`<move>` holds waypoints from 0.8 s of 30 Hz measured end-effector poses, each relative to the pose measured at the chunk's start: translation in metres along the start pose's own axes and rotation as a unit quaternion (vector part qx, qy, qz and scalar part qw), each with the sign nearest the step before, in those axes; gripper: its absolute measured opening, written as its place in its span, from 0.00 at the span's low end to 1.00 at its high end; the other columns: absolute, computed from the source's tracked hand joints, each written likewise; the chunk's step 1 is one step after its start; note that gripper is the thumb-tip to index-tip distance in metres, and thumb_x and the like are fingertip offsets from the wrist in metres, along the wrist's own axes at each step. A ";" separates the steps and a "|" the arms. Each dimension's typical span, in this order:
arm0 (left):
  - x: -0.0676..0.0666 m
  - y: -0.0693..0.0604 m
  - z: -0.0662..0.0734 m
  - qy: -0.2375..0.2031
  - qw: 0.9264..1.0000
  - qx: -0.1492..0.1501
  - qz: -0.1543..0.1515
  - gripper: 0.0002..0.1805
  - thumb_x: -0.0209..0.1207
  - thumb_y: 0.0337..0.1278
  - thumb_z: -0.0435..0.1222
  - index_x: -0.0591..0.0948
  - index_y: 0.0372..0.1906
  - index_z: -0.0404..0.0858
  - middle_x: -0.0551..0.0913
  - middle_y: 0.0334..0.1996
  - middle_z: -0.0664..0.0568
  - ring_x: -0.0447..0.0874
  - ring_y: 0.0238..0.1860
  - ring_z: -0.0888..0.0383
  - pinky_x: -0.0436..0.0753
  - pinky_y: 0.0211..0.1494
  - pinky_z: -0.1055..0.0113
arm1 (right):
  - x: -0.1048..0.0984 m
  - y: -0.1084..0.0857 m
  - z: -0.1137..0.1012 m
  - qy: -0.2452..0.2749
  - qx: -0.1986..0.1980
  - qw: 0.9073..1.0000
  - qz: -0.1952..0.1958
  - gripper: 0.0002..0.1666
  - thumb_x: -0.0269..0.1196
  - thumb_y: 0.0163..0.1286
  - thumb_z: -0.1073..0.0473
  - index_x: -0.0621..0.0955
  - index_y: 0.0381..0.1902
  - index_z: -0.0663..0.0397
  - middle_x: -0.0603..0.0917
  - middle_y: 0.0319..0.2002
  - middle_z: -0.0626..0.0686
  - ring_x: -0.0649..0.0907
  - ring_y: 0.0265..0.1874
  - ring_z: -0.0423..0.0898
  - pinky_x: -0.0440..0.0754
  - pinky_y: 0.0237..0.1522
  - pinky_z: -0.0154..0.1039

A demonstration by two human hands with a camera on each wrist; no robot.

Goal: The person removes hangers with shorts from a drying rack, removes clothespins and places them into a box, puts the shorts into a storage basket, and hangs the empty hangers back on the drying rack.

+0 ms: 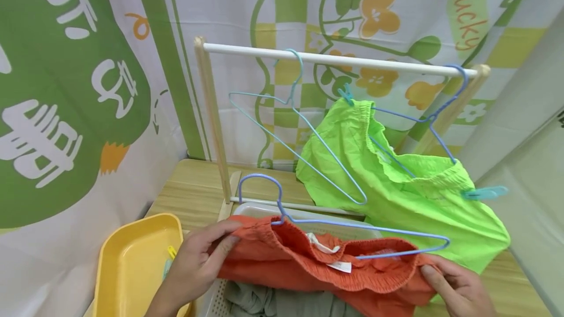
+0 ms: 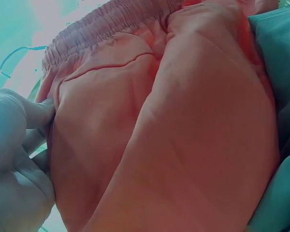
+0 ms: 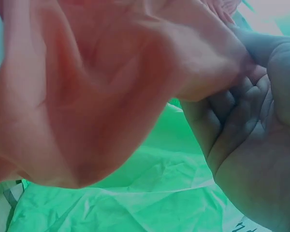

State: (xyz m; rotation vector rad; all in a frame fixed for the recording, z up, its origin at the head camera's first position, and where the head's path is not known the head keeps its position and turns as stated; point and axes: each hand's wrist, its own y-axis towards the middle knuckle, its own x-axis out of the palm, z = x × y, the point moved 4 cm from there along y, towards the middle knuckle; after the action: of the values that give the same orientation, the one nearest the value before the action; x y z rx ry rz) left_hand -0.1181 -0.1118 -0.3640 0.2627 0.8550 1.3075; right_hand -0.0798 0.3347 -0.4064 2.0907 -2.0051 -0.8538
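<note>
A pair of orange-red shorts with an elastic waistband is stretched sideways between both hands. My left hand pinches the side just below the waistband; the left wrist view shows the thumb and fingers on the cloth. At the other side, my right hand pinches the fabric near the waistband. A periwinkle-blue hanger lies in the waist opening, its hook up at the left and its right end over the waistband's edge. A white label shows inside the waist.
Behind stands a rack with a white rod, carrying a teal hanger and bright green shorts clipped to a blue hanger. A basket with grey cloth is underneath. A yellow tray sits at left.
</note>
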 end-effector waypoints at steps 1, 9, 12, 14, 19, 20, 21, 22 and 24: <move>0.000 0.000 0.000 0.004 1.000 0.001 -0.003 0.20 0.63 0.63 0.20 0.85 0.48 0.47 0.86 0.38 0.60 0.82 0.36 0.63 0.80 0.42 0.73 | 0.001 0.000 -0.001 -0.019 0.005 1.000 -0.003 0.26 0.52 0.67 0.87 0.86 0.52 0.63 0.91 0.40 0.48 0.87 0.40 0.35 0.82 0.40 0.25; 0.002 0.000 0.003 0.014 1.000 0.012 -0.015 0.19 0.62 0.65 0.21 0.84 0.50 0.48 0.85 0.39 0.61 0.81 0.35 0.63 0.79 0.41 0.72 | 0.007 0.002 -0.004 -0.115 0.034 0.992 -0.040 0.21 0.60 0.67 0.82 0.84 0.52 0.61 0.90 0.35 0.48 0.87 0.31 0.38 0.82 0.32 0.30; 0.003 0.000 0.002 0.007 1.000 0.013 -0.027 0.20 0.61 0.66 0.21 0.84 0.51 0.48 0.85 0.39 0.61 0.81 0.36 0.63 0.79 0.41 0.72 | 0.008 0.004 -0.005 -0.138 0.043 0.988 -0.054 0.23 0.63 0.67 0.80 0.82 0.57 0.60 0.90 0.41 0.45 0.87 0.34 0.37 0.83 0.32 0.30; 0.004 -0.001 0.001 0.007 0.999 0.020 -0.032 0.20 0.61 0.65 0.20 0.83 0.51 0.47 0.84 0.38 0.60 0.81 0.35 0.63 0.79 0.41 0.71 | 0.008 0.005 -0.006 -0.145 0.042 0.987 -0.061 0.27 0.64 0.66 0.79 0.80 0.61 0.61 0.89 0.47 0.44 0.87 0.40 0.36 0.84 0.36 0.29; 0.006 -0.002 0.001 0.021 0.999 0.026 -0.040 0.20 0.61 0.65 0.20 0.83 0.51 0.48 0.84 0.40 0.61 0.81 0.36 0.64 0.79 0.42 0.73 | 0.008 0.008 -0.011 -0.133 0.008 0.987 -0.088 0.34 0.66 0.62 0.82 0.75 0.66 0.66 0.86 0.58 0.46 0.84 0.53 0.36 0.82 0.48 0.29; 0.007 -0.001 0.001 0.026 0.998 0.027 -0.043 0.20 0.61 0.65 0.21 0.83 0.52 0.48 0.85 0.41 0.61 0.82 0.37 0.64 0.80 0.43 0.74 | 0.008 0.009 -0.012 -0.130 0.000 0.987 -0.094 0.35 0.66 0.62 0.83 0.74 0.67 0.67 0.85 0.59 0.47 0.84 0.54 0.36 0.82 0.49 0.29; 0.007 -0.001 0.001 0.031 0.998 0.028 -0.046 0.19 0.62 0.65 0.21 0.84 0.52 0.48 0.85 0.42 0.62 0.82 0.38 0.64 0.80 0.44 0.74 | 0.007 0.010 -0.013 -0.129 -0.006 0.987 -0.097 0.36 0.66 0.61 0.83 0.74 0.67 0.67 0.85 0.59 0.48 0.84 0.54 0.36 0.81 0.49 0.28; 0.008 -0.001 0.002 0.036 0.998 0.031 -0.049 0.19 0.62 0.65 0.22 0.84 0.52 0.47 0.85 0.42 0.61 0.83 0.39 0.64 0.80 0.46 0.74 | 0.007 0.010 -0.014 -0.127 -0.013 0.987 -0.101 0.37 0.66 0.60 0.84 0.73 0.68 0.68 0.84 0.60 0.49 0.84 0.54 0.36 0.81 0.50 0.28; 0.009 -0.001 0.002 0.045 0.997 0.035 -0.057 0.18 0.62 0.65 0.22 0.84 0.52 0.46 0.86 0.44 0.61 0.83 0.40 0.64 0.80 0.48 0.74 | 0.007 0.012 -0.015 -0.117 -0.019 0.987 -0.110 0.38 0.65 0.61 0.85 0.72 0.69 0.69 0.83 0.61 0.52 0.85 0.54 0.39 0.82 0.51 0.30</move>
State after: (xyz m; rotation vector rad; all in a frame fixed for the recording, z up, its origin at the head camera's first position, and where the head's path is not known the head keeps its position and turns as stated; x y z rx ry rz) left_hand -0.1158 -0.1034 -0.3667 0.2091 0.9795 1.1917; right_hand -0.0832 0.3219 -0.3910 2.3175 -1.8635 -1.2157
